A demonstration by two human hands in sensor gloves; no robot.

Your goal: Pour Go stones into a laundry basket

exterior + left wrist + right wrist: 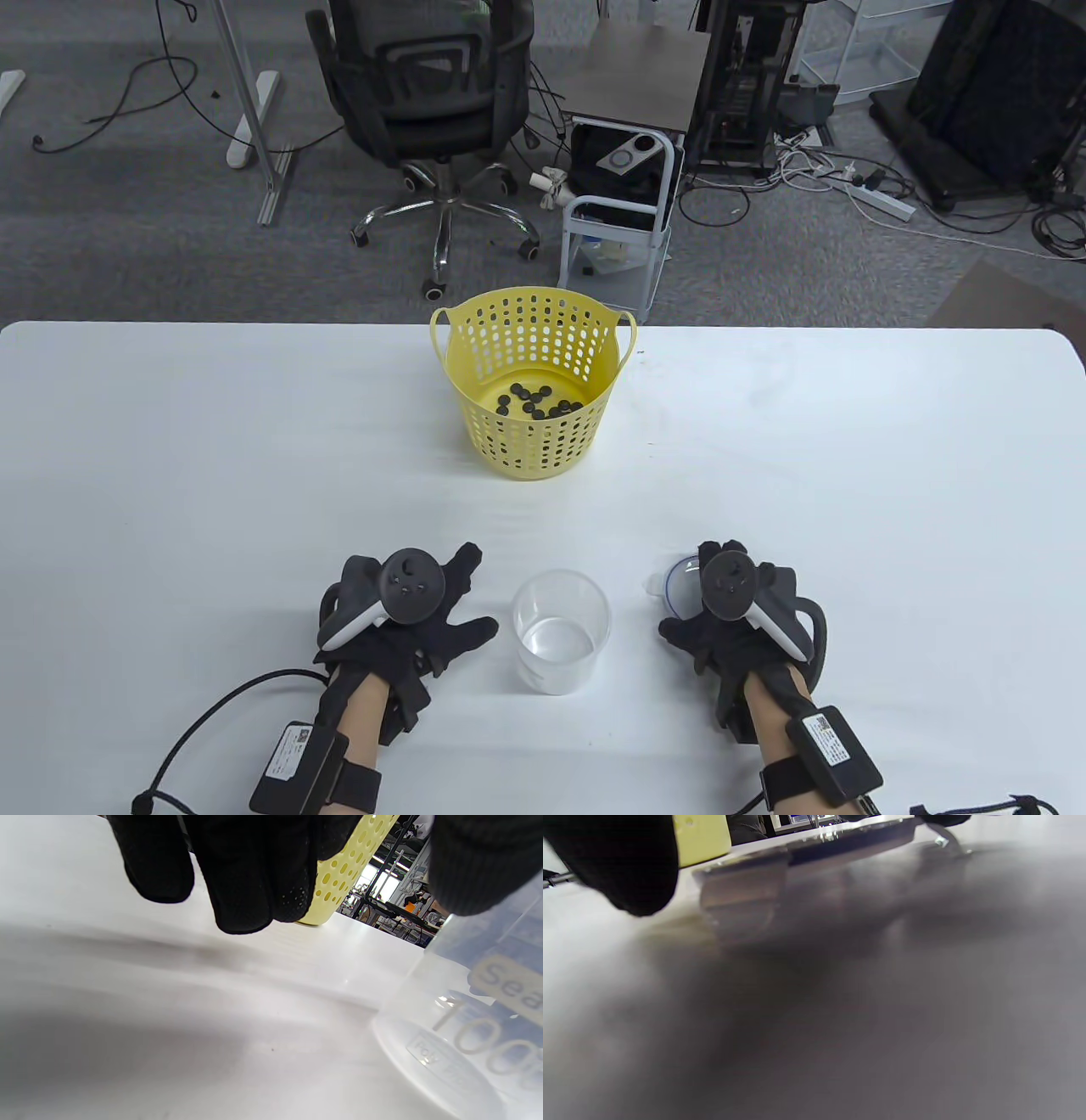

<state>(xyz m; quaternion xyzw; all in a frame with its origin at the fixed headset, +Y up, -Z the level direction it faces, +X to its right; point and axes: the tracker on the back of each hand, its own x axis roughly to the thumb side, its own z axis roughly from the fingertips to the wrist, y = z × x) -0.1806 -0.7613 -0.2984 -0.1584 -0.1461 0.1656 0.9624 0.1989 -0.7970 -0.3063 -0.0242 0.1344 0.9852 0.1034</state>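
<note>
The yellow perforated laundry basket (534, 441) stands at the table's far middle with several black Go stones (539, 401) on its bottom. An empty clear plastic cup (562, 632) stands upright between my hands. My left hand (462, 594) lies open and flat on the table just left of the cup, not touching it; its fingers (246, 878) hang near the cup (466, 1027), with the basket (339, 870) behind. My right hand (691, 607) lies over a clear round lid (672, 577) that is flat on the table (818, 846); only its fingertips touch the lid.
The white table (170, 467) ends just behind the basket. Beyond the edge stand an office chair (433, 102) and a small white cart (615, 229) on the carpet. The basket's corner shows in the right wrist view (702, 832).
</note>
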